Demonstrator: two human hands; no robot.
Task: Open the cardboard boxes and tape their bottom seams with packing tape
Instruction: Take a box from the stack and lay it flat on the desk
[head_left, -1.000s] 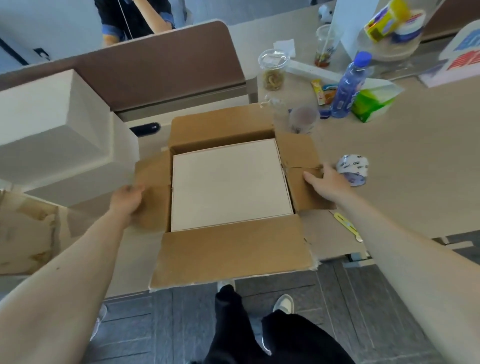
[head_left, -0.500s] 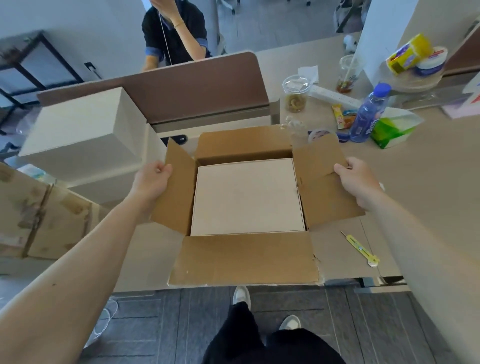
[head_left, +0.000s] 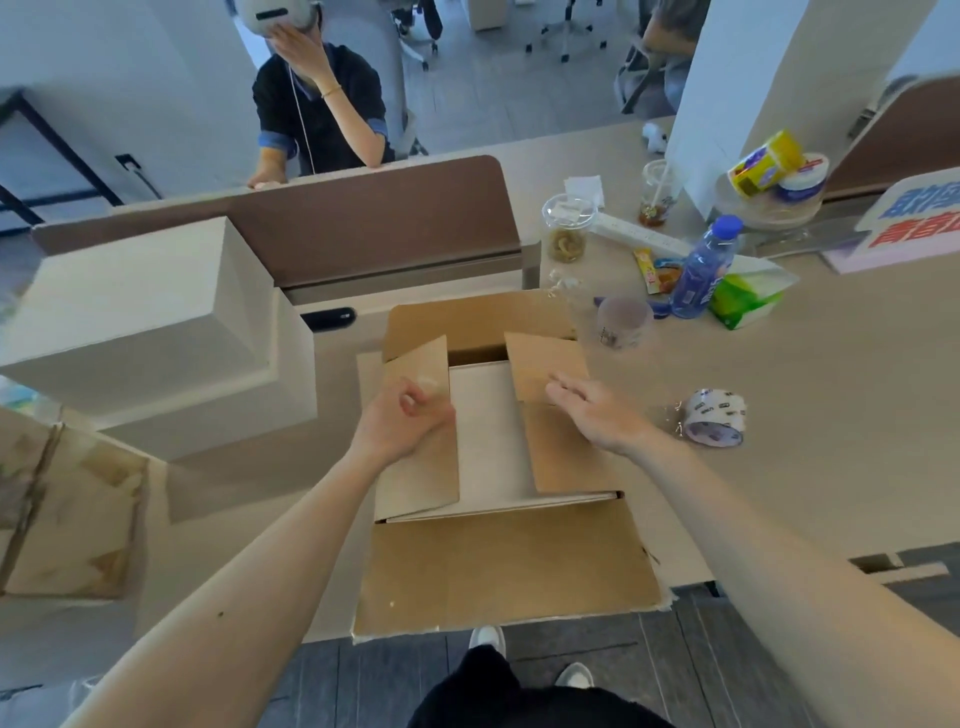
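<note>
Office desk: left hand loosely curled, right hand flat, pressing cardboard box side flaps inward, ready for packing tape.

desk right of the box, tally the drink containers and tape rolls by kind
plastic cups: 3 (lidded cup, cup with straw, empty cup)
water bottle: 1
tape rolls: 2 (tape roll by the right hand, tape roll in bowl)
total: 6

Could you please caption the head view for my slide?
Both hands, left hand and right hand, fold the cardboard box side flaps inward; tape roll nearby.
</note>
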